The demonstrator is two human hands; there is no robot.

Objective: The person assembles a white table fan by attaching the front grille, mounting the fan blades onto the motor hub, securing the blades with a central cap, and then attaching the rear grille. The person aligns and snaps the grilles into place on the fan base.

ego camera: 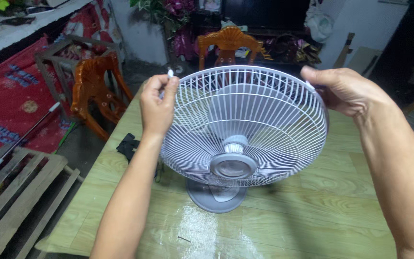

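Hands grip opposite rims of the white wire front guard (245,124) on a small grey table fan (216,194) standing on the pale wood-grain table (322,220). Left hand (158,103) pinches a small white clip (170,73); right hand (343,88) clasps the rim. Guard seems seated, fastening apparently unfinished. Fan faces the person, tilted upward, its axis running front-to-back.

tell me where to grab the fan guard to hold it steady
Grip the guard at its outer rim, one of the hands on each side, as the left hand and right hand do now. The wires are thin and the centre hub is domed.
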